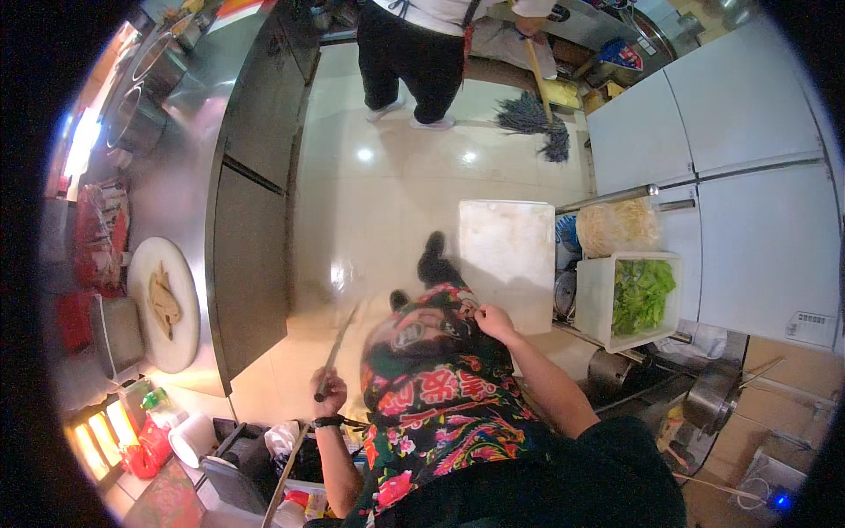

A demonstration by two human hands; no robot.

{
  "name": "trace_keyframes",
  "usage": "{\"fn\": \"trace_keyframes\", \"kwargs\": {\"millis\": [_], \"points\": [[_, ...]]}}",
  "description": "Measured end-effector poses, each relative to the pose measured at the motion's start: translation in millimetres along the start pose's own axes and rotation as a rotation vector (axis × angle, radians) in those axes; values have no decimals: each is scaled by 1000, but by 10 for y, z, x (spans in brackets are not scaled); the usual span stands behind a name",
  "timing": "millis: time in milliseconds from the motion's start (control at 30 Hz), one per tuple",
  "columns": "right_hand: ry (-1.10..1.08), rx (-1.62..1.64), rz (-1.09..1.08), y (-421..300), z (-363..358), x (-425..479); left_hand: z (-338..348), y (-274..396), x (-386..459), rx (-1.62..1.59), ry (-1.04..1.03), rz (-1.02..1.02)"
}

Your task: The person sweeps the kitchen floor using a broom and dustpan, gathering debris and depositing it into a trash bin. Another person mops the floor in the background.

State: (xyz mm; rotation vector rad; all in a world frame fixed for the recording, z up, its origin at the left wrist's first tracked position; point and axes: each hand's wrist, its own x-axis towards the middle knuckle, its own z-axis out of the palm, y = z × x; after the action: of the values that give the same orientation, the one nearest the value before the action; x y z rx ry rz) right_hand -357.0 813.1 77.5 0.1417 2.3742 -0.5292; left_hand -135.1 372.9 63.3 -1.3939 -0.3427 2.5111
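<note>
My left hand point(329, 391) is closed around a long thin rod point(343, 336), which points down towards the tiled floor. The rod's material is hard to make out. A dark band circles that wrist. My right hand point(495, 323) pinches the edge of the floral apron point(429, 369) that I wear over dark clothes. Beyond that hand, a flat white rectangular lid or box top point(505, 244) lies low beside my shoe point(436, 264).
Along the left runs a steel counter point(191, 99) with a round white cutting board point(188, 317). Ahead, a person point(416, 59) stands near a mop point(528, 119). At right, a white bin point(594, 303) of leafy greens point(640, 294) stands near bagged noodles point(617, 228) and white cabinets point(759, 218).
</note>
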Motion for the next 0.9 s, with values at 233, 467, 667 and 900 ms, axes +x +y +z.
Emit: {"fn": "trace_keyframes", "kwargs": {"millis": [233, 467, 667, 900], "points": [[92, 4, 124, 142, 388, 37, -823, 436, -142, -339, -15, 98], [81, 60, 118, 285, 458, -1, -1194, 463, -595, -565, -35, 83], [56, 26, 118, 130, 537, 79, -2008, 518, -495, -471, -25, 102], [58, 36, 128, 167, 490, 36, -2027, 114, -340, -270, -128, 151]]}}
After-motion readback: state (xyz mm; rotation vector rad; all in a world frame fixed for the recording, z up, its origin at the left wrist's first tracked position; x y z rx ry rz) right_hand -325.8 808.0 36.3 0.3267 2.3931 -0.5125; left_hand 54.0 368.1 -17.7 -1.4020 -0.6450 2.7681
